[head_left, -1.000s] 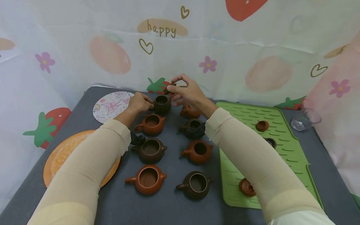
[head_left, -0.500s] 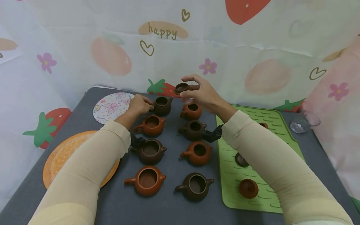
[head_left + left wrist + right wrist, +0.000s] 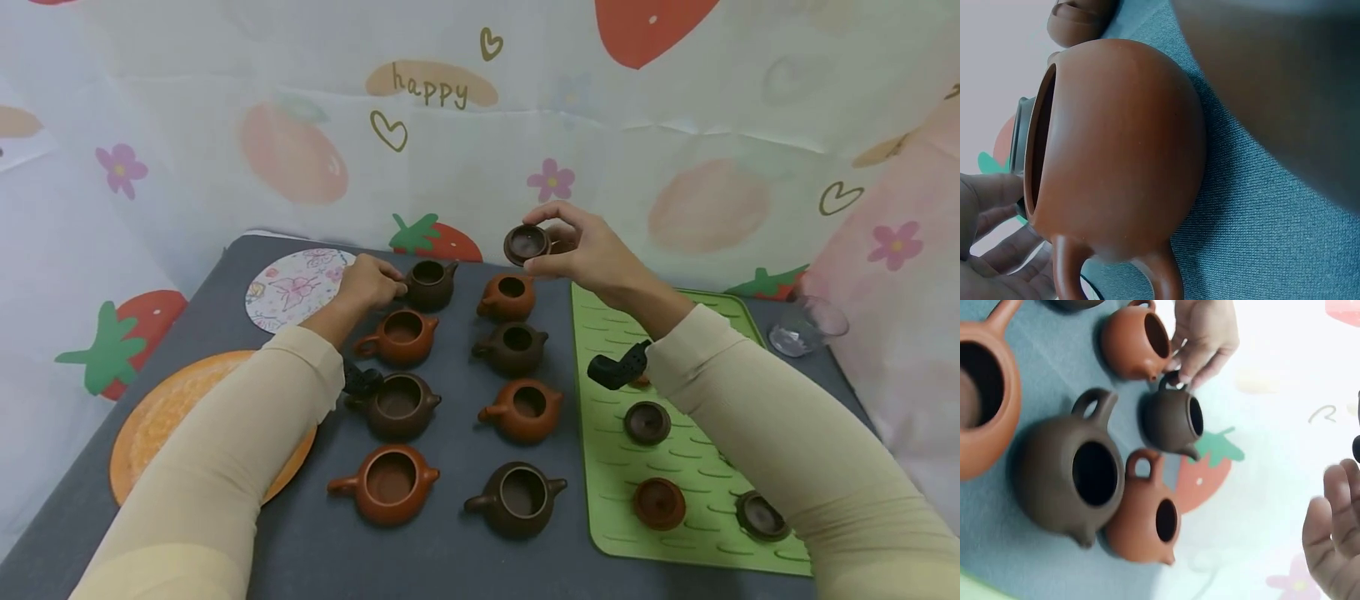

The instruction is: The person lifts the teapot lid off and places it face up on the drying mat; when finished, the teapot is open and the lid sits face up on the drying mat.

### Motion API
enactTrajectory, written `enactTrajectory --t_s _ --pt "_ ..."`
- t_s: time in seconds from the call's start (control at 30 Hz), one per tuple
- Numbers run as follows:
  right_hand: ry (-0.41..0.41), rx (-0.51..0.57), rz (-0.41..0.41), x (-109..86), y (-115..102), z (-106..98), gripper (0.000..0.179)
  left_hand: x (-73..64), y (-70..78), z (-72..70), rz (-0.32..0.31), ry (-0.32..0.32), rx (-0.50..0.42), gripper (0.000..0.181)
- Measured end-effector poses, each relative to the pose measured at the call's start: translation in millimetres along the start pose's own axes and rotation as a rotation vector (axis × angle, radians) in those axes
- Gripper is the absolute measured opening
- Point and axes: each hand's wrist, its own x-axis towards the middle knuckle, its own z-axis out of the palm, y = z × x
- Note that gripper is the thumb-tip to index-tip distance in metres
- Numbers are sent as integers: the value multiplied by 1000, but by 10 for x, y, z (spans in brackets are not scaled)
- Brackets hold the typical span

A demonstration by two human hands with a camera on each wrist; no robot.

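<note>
My left hand (image 3: 367, 283) pinches the handle of a lidless dark brown teapot (image 3: 429, 287) standing at the back left; the right wrist view shows this hand (image 3: 1207, 337) at the handle from the other side. In the air above the back of the table, my right hand (image 3: 592, 250) holds a dark brown teapot lid (image 3: 527, 243) by its edge, its hollow underside facing me. Below that lid stands a small reddish-brown teapot (image 3: 507, 297). Another reddish-brown teapot (image 3: 1122, 144) fills the middle of the left wrist view, partly covering the left hand's fingers.
Several open teapots stand in two columns, including a dark one (image 3: 520, 500) at the front. Lids such as a reddish one (image 3: 660, 502) lie on a green mat (image 3: 611, 533), partly behind the right sleeve. A glass (image 3: 808, 325), an orange round mat (image 3: 150, 417) and a floral disc (image 3: 288, 287) flank them.
My right hand has carried the lid away from the dark teapot, to the right, and turned its underside toward me. My left hand stays at the teapot's handle.
</note>
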Motion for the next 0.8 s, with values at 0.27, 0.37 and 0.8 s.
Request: enactTrajectory --t_s 0.27,0.37,0.8 --pt "69 -124 5 -154 5 -234 46 -4 8 1 -7 -2 -8 24" --pt "105 -165 31 -208 7 -320 47 0 9 -1 0 -11 -4 25" --pt "167 -349 165 -416 232 -661 51 4 0 4 15 -17 -18 25"
